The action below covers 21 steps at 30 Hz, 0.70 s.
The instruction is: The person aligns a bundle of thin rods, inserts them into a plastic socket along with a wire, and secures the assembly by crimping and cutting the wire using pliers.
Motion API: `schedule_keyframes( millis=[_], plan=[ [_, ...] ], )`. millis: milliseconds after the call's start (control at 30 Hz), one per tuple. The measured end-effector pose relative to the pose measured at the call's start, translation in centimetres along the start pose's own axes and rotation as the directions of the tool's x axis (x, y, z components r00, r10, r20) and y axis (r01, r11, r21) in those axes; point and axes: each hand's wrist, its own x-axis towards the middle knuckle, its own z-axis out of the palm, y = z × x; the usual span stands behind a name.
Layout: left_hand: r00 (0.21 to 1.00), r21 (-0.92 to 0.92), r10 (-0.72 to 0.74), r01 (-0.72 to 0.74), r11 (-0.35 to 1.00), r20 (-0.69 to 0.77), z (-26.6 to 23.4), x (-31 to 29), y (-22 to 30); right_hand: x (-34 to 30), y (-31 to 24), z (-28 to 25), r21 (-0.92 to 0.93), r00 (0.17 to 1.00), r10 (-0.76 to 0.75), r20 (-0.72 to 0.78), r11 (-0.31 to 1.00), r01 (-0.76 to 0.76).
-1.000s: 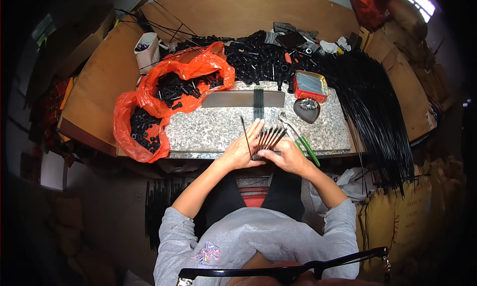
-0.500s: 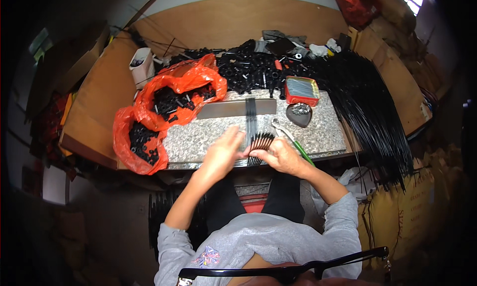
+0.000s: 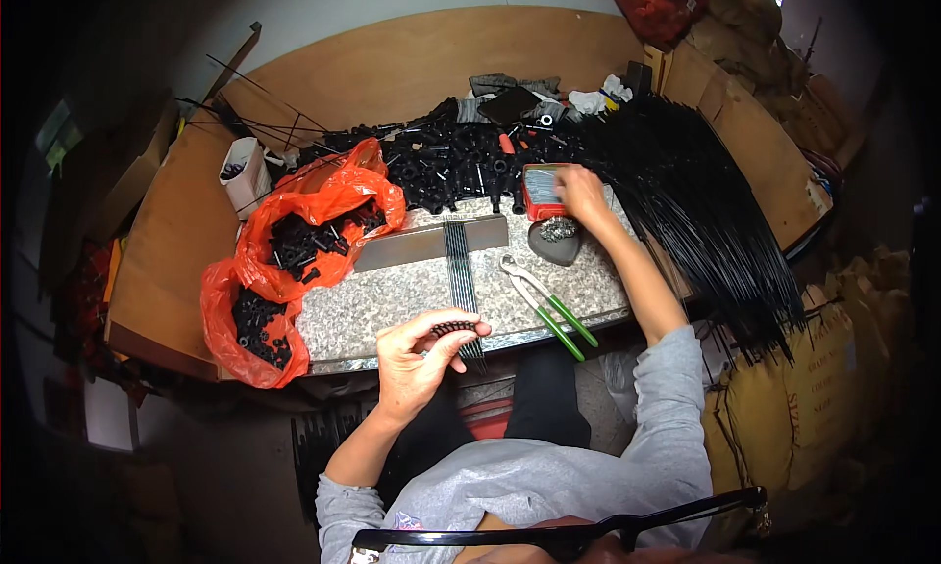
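Note:
My left hand [image 3: 410, 366], at the front edge of a speckled stone slab [image 3: 338, 314], is closed on a curved row of small dark ridged pieces [image 3: 453, 327]. Just beyond it, thin dark rods [image 3: 458, 270] lie side by side across a flat metal bar [image 3: 397, 247]; their near ends run under the hand. My right hand [image 3: 584, 197] reaches over a red tin [image 3: 545, 211] of thin grey pins [image 3: 539, 184]. Its slightly blurred fingers are curled together at the pins; whatever is between them is hidden. Green-handled pliers [image 3: 549, 304] rest on the slab, jaws away from me.
A dark dish [image 3: 555, 250] with small shiny bits sits beside the tin. Orange plastic bags [image 3: 257, 343] of black parts stand at left. Black fittings [image 3: 441, 167] are heaped behind. Long black rods [image 3: 696, 211] spill over the right edge. A white container [image 3: 245, 182] stands far left.
My right hand has left the dark row near my left hand and moved up and right to the tin. The left hand now holds the row alone. The whole view has shifted slightly.

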Motion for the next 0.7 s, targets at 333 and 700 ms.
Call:
schedule_keyframes(
  millis=[333,700],
  plan=[
    [0.999,0.006,-0.041,0.041,0.999,0.001,-0.6,1.0,0.1,0.1,2.7,2.2,0.115,0.966,0.242,0.095,0.961,-0.252],
    [0.996,-0.036,-0.068,0.066,0.997,-0.062,-1.5,2.4,0.1,-6.7,-15.1,-16.0,0.758,0.942,-0.335,0.008,0.616,0.213]
  ],
)
